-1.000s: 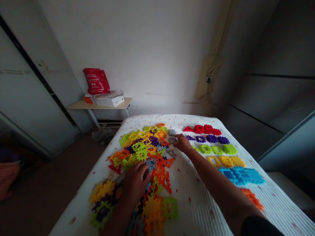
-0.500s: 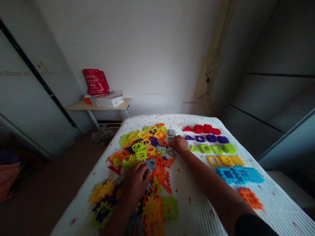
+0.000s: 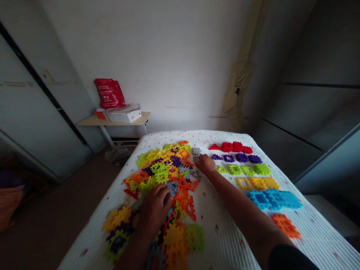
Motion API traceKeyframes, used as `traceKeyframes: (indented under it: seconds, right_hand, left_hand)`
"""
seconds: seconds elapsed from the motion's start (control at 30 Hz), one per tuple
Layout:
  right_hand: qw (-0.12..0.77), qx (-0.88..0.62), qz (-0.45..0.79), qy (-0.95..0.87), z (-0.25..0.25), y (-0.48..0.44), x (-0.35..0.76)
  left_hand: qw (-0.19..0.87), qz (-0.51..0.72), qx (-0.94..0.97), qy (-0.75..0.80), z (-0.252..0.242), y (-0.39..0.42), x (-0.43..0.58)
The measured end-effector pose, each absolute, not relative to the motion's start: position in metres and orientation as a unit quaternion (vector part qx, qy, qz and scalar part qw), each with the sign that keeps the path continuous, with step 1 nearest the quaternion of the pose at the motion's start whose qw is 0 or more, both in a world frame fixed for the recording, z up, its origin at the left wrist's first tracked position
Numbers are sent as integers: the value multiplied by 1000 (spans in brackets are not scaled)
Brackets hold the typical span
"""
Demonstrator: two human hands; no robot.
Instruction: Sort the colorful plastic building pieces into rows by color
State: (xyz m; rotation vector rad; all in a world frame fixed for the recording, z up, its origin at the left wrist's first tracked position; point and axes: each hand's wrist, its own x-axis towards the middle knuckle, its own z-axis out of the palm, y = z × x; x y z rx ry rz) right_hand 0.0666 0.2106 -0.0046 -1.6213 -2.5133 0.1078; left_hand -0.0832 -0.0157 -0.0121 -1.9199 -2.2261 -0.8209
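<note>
A large heap of interlocking plastic building pieces [image 3: 161, 173] in many colours lies spread on the white bedspread. My left hand [image 3: 156, 207] rests on the near part of this heap, thumb apart from the curved fingers, and nothing shows in its grasp. Out at the heap's right edge, my right hand [image 3: 206, 164] has its fingers closed on a grey building piece, mostly hidden under the fingertips. Just beyond it lies another grey piece [image 3: 196, 151]. A blue-grey piece [image 3: 172, 186] sits by my left fingertips.
On the right, pieces lie in colour rows: red [image 3: 232, 147], purple [image 3: 242, 158], green [image 3: 248, 170], yellow [image 3: 258, 183], blue [image 3: 274, 199] and orange [image 3: 286, 226]. Behind the bed on the left, a small table [image 3: 87, 120] bears a red bag [image 3: 109, 93] and boxes [image 3: 125, 115].
My right hand has shifted very slightly at the grey pieces. My left hand stays in place on the heap.
</note>
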Motion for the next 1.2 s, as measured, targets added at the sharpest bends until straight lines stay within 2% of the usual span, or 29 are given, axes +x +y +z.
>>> traceKeyframes:
  seconds: [0.23,0.53,1.2]
  right_hand:
    - [88,-516,52,-851,4,197,82]
    - [49,-469,67,-879,-4,166,83]
    - [9,-451,54,-891,1,165,85]
  left_hand:
    - [33,-277,-629,-726,-8,-15,-83]
    - [34,-278,-627,-727,-14,-14,-85]
    - [42,-279,-632,-722,-15,-15,-85]
